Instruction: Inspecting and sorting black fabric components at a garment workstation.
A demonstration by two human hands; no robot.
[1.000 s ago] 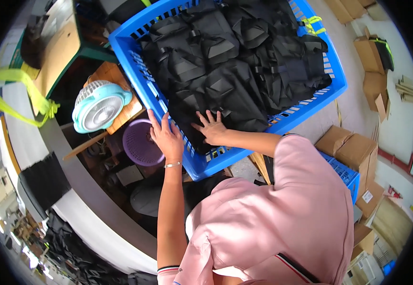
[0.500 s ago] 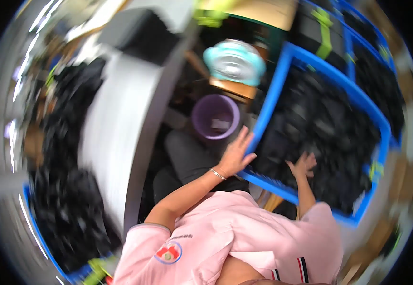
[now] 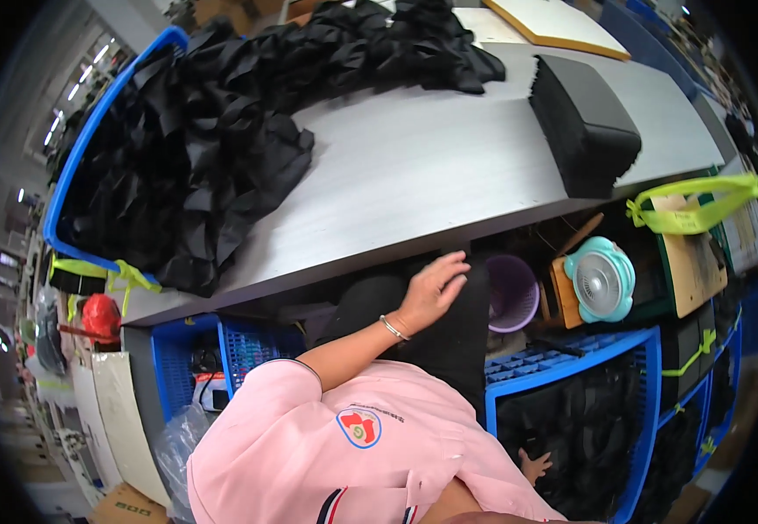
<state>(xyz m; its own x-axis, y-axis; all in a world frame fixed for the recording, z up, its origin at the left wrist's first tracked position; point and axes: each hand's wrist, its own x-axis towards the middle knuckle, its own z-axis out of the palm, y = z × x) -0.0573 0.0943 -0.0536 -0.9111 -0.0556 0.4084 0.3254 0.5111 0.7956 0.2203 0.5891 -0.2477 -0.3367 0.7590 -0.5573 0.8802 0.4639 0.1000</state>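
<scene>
My left hand (image 3: 435,288), with a bracelet on the wrist, is lifted just below the front edge of the grey table (image 3: 414,175). Its fingers are apart and it holds nothing. My right hand (image 3: 536,465) is low at the right, resting among black fabric pieces (image 3: 588,428) in a blue crate (image 3: 649,375). My pink shirt hides most of that hand, so its grip is unclear. A big heap of black fabric pieces (image 3: 222,140) lies on the table's left part.
A blue bin (image 3: 78,166) rims the heap at the left. A black block (image 3: 584,122) sits on the table's right. Below are a purple bucket (image 3: 511,293), a teal fan (image 3: 601,279), a yellow-green strap (image 3: 702,196) and a blue basket (image 3: 248,349).
The view has swung from the blue crate round to the grey table. My left hand has left the crate's rim and risen toward the table edge. My right hand stays in the crate.
</scene>
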